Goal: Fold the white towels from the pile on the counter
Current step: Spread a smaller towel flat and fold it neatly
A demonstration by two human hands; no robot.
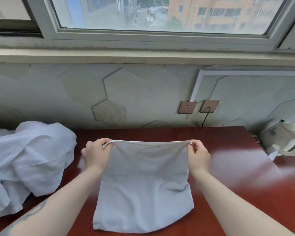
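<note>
A white towel point(144, 184) lies in front of the person on the red worktop point(237, 176), its far edge lifted, probably so it can be carried over for a fold. The left hand point(94, 154) and right hand point(198, 155) each pinch one far corner of that towel, forearms reaching forward on either side. The unfolded pile point(29, 159) sits just left of the towel.

A glossy dark red wooden counter point(228, 176) fills the lower frame, catching pale daylight. Behind it stands a pale green wall of embossed hexagonal panels point(75, 92). At two o'clock sit two bronze square wall sockets point(187, 107), one holding a black cable point(205, 119). At twelve o'clock, a grey-framed sliding window point(160, 36) shows a street and an orange brick building point(220, 11).
</note>
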